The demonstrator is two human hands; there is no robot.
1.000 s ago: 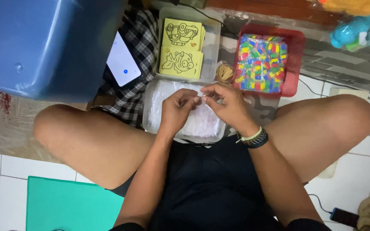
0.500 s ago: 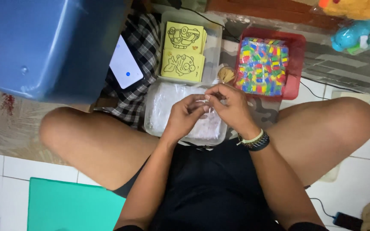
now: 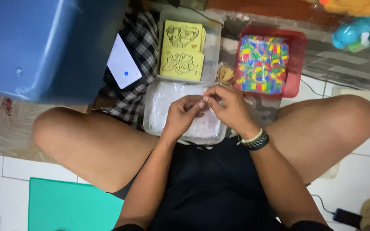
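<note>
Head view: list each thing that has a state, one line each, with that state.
Left hand: fingertips pinched against the right hand's, over the clear tub; whatever it pinches is too small to tell.
Right hand: fingertips pinched likewise.
Clear tub: open, full of whitish stuff.
Red tray: open, full of coloured pieces.
Yellow cards: stacked flat in a clear box.
Phone: screen lit.

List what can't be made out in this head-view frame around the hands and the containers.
- Whatever the left hand and right hand pinch between them: too small, covered by the fingertips.
- Contents of the clear tub: white and blurred, partly under both hands.
- Blue bin: cut off by the top and left edges.
- Green mat: cut off by the bottom edge.
- Toys at top right: cut off by the frame.
</note>
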